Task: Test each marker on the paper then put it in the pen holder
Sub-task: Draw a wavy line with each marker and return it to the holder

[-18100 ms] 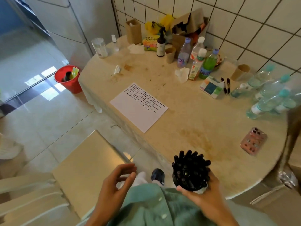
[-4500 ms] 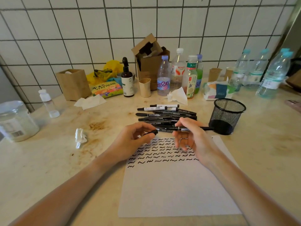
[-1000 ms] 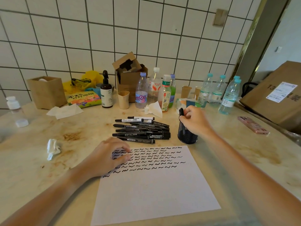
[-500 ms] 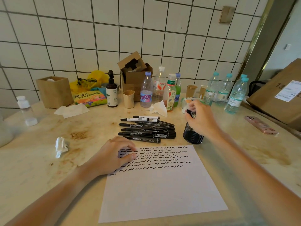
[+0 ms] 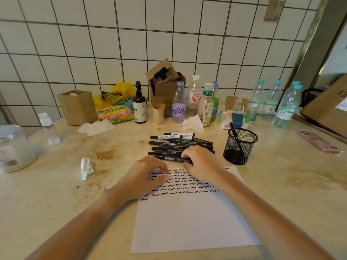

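Note:
A white paper (image 5: 187, 222) with rows of black squiggles across its top lies in front of me. Behind it sits a pile of several black markers (image 5: 169, 142). My right hand (image 5: 202, 162) reaches over the pile's near right side, fingers and thumb curled on the nearest marker (image 5: 169, 158). My left hand (image 5: 144, 177) rests on the paper's upper left corner with loosely bent fingers, holding nothing. The black mesh pen holder (image 5: 242, 152) stands to the right of the pile with one marker (image 5: 233, 131) leaning inside.
A crumpled tissue (image 5: 86, 167) lies left of the paper. A pink phone (image 5: 319, 141) is at the far right. Water bottles (image 5: 286, 107), a tissue pack (image 5: 234, 119), paper cups and a cardboard box (image 5: 165, 89) line the tiled wall. A big jar (image 5: 13, 147) stands far left.
My right hand left the marker in the pen holder and came back left to the pile, landing on the nearest marker. My left hand stayed on the paper.

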